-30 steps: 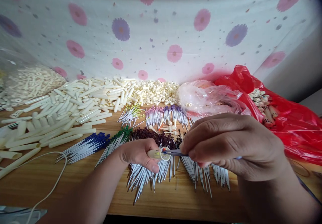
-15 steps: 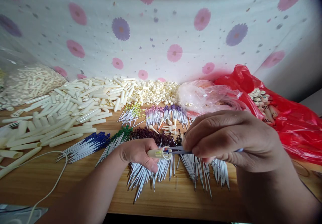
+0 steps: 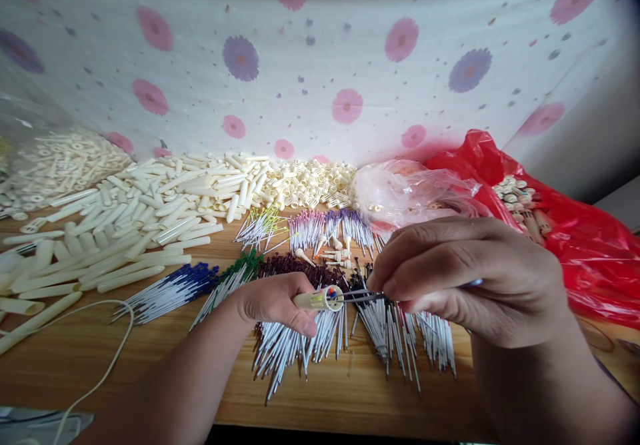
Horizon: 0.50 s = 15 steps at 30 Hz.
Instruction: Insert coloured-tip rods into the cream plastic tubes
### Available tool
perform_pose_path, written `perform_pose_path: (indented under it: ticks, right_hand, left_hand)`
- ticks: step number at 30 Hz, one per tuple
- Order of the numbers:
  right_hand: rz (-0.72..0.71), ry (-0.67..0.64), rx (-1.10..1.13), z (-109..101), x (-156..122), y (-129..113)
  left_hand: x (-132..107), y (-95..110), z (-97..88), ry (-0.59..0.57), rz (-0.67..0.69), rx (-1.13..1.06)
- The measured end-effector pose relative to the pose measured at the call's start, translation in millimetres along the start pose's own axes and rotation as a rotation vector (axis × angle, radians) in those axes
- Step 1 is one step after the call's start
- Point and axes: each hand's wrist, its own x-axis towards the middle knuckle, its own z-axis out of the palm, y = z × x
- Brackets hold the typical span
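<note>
My left hand [image 3: 285,302] is closed around a cream-coloured pen barrel [image 3: 313,300], its open end facing right. Small red and blue pieces show inside that opening. With thumb and fingers pinched, my right hand [image 3: 460,275] grips slim grey tweezers [image 3: 363,296], whose prongs point left at the barrel's mouth. Whether the tips touch the pieces inside I cannot tell. Beneath the hands lie white pen refills [image 3: 300,352] with dark maroon ends, and more refills [image 3: 395,338] fan out below my right hand.
Cream pen tubes [image 3: 150,212] cover the left of the wooden table [image 3: 280,415], near a white cable [image 3: 107,382]. Blue-ended refills [image 3: 167,292] lie left of my left hand. Slotted cream parts [image 3: 310,184], a clear plastic bag [image 3: 410,185] and a red bag [image 3: 590,245] are behind.
My right hand has drawn slightly to the right with the tweezers, and their prongs now look more apart. Red and blue pieces in the barrel show more clearly. My left hand has barely moved.
</note>
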Motion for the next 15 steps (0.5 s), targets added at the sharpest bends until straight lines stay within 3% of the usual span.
perform_pose_path:
  ticks: [7, 15]
  right_hand:
    - [0.047, -0.030, -0.025, -2.3, -2.3, 2.0]
    - [0.029, 0.031, 0.014, -1.9, -4.7, 1.1]
  left_hand:
    - [0.6, 2.3, 1.6, 0.017, -0.003, 0.043]
    - [0.9, 1.9, 2.4, 0.031, -0.001, 0.026]
